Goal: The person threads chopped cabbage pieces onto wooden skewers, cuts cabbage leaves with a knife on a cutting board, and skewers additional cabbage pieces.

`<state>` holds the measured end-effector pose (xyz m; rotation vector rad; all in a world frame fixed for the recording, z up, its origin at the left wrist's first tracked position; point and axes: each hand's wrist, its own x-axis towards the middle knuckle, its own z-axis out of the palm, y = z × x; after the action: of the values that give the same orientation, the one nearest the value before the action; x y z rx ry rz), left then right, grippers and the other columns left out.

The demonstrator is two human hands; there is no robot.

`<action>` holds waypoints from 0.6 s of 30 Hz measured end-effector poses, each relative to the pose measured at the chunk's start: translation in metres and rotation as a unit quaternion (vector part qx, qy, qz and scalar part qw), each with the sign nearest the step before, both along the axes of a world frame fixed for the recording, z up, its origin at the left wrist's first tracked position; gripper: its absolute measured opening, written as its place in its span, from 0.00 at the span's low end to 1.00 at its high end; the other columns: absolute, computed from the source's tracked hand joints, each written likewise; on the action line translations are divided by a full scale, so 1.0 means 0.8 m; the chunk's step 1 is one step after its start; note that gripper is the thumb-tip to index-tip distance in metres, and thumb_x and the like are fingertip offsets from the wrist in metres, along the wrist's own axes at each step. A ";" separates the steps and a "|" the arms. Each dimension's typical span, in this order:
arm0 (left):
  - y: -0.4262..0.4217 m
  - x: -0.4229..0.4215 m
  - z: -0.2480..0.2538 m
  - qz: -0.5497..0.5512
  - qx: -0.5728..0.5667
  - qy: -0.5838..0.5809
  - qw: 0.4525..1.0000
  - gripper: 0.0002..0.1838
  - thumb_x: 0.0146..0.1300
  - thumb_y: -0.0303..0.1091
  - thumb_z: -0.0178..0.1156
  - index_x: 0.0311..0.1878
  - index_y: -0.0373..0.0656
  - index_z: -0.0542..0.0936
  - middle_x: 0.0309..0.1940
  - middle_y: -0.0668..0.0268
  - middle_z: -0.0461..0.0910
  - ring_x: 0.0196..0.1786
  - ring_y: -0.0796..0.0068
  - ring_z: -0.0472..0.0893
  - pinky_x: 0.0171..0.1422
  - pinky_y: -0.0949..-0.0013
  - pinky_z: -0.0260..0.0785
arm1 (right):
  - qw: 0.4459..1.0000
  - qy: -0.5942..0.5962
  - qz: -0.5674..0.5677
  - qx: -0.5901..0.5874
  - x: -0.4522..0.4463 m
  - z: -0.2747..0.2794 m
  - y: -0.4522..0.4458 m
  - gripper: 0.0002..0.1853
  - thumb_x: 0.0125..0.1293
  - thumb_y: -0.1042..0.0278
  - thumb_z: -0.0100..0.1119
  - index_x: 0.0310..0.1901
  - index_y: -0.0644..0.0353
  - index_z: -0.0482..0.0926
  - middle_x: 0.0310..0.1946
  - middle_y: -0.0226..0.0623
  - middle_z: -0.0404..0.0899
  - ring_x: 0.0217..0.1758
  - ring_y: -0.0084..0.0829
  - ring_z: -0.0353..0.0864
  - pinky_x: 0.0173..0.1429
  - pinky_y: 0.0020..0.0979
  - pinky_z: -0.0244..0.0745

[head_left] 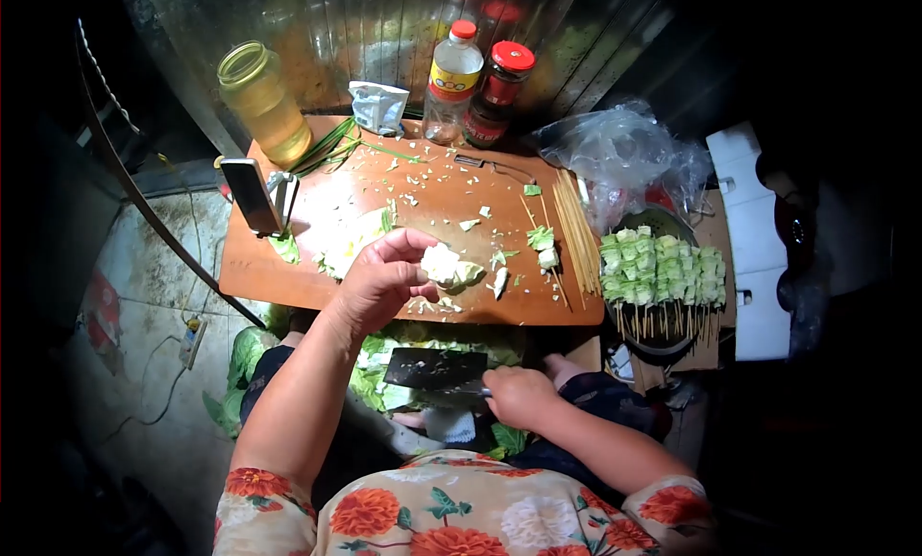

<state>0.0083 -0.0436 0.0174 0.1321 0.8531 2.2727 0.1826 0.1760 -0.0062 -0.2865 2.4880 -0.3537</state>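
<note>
Raised over the front of the wooden table, my left hand (379, 276) pinches a pale chunk of cabbage (448, 267) between thumb and fingers. Lower down, close to my lap, my right hand (519, 396) is wrapped round the handle of a cleaver (434, 370). Its broad dark blade lies flat, with small bits stuck to it, above a pile of cabbage leaves (370, 375). Cut cabbage pieces (357, 239) lie on the table behind my left hand. A partly loaded skewer (547, 253) rests to the right, beside a bundle of bare wooden skewers (579, 229).
Filled cabbage skewers (663, 268) sit on a dark round pan at the right. Along the table's back stand a jar of yellow liquid (274, 114), a clear bottle (451, 81) and red-lidded jars (501, 81). A phone (252, 196) leans in a stand at the left.
</note>
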 end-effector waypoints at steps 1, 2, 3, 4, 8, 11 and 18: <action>0.006 0.003 0.001 0.010 -0.022 -0.002 1.000 0.19 0.52 0.18 0.59 0.49 0.39 0.76 0.36 0.63 0.80 0.34 0.72 0.79 0.43 0.65 0.76 | 0.999 0.015 0.028 0.006 0.000 -0.017 0.000 0.13 0.57 0.61 0.58 0.39 0.62 0.77 0.38 0.47 0.80 0.44 0.45 0.82 0.47 0.43 0.78; 0.010 0.005 0.001 0.020 -0.044 -0.005 0.999 0.19 0.53 0.18 0.60 0.50 0.39 0.76 0.38 0.64 0.80 0.36 0.73 0.80 0.44 0.65 0.76 | 0.998 0.030 0.057 0.012 -0.001 -0.030 -0.001 0.13 0.57 0.62 0.59 0.39 0.62 0.77 0.39 0.47 0.80 0.46 0.44 0.81 0.49 0.42 0.78; 0.012 0.005 -0.006 0.005 -0.034 0.006 0.999 0.18 0.55 0.18 0.61 0.51 0.39 0.76 0.41 0.66 0.79 0.39 0.75 0.80 0.45 0.67 0.77 | 0.998 0.016 0.048 0.044 -0.006 -0.027 -0.008 0.13 0.55 0.64 0.64 0.39 0.62 0.78 0.40 0.45 0.79 0.50 0.43 0.80 0.52 0.41 0.77; 0.015 0.006 -0.008 0.005 -0.032 0.006 0.999 0.18 0.55 0.18 0.61 0.51 0.39 0.76 0.41 0.66 0.79 0.39 0.75 0.80 0.45 0.67 0.77 | 0.998 0.016 0.048 0.047 -0.013 -0.021 -0.008 0.13 0.55 0.64 0.64 0.39 0.62 0.78 0.40 0.45 0.79 0.50 0.43 0.80 0.52 0.41 0.77; 0.026 0.012 -0.012 0.000 -0.078 0.021 0.997 0.18 0.57 0.17 0.58 0.52 0.38 0.76 0.42 0.65 0.79 0.40 0.74 0.81 0.43 0.68 0.78 | 0.894 0.066 -0.293 -0.332 -0.071 -0.002 0.013 0.17 0.61 0.62 0.63 0.47 0.65 0.77 0.44 0.43 0.79 0.43 0.36 0.81 0.49 0.32 0.76; 0.036 0.016 -0.003 -0.059 -0.151 0.030 0.986 0.17 0.59 0.18 0.58 0.52 0.38 0.76 0.41 0.65 0.79 0.34 0.74 0.81 0.39 0.70 0.76 | 0.768 0.044 -0.345 -0.538 -0.100 0.050 0.011 0.16 0.70 0.66 0.55 0.55 0.65 0.72 0.41 0.33 0.79 0.40 0.18 0.77 0.46 0.23 0.75; 0.058 0.023 -0.007 -0.053 -0.120 0.022 0.991 0.15 0.60 0.20 0.60 0.51 0.38 0.75 0.38 0.65 0.80 0.37 0.75 0.81 0.40 0.76 0.74 | 0.735 0.046 -0.376 -0.563 -0.112 0.032 0.011 0.10 0.70 0.70 0.55 0.50 0.64 0.75 0.38 0.32 0.80 0.38 0.19 0.79 0.44 0.23 0.76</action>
<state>0.0268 0.0028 0.0117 0.1164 1.1091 2.0582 0.0930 0.1845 0.0192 0.2946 2.0144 -2.2120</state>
